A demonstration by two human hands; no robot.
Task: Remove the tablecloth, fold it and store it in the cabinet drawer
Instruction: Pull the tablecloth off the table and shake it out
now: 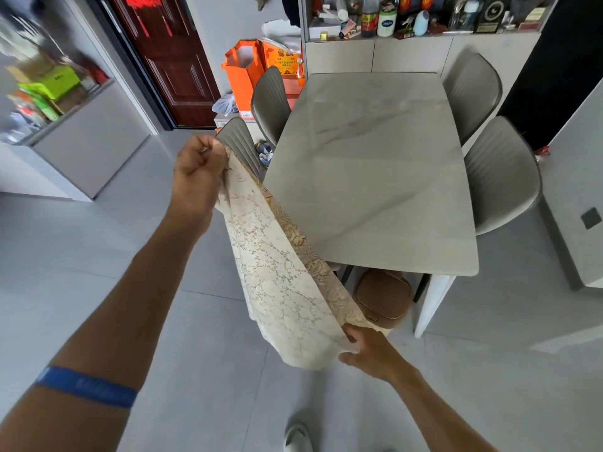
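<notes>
The cream lace tablecloth (280,265) hangs doubled in the air, off the table, stretched slantwise between my two hands. My left hand (195,171) grips its upper end, raised beside the nearest grey chair. My right hand (368,349) pinches its lower end, low and close to my body. The grey marble-look table (375,177) stands bare to the right of the cloth. A cabinet (408,55) with flat grey fronts stands behind the table's far end.
Grey chairs flank the table: two on the left (270,102), two on the right (499,177). A brown stool (383,296) sits under the table's near end. Orange bags (243,73) stand by the dark red door. A low grey cabinet (88,138) stands at left.
</notes>
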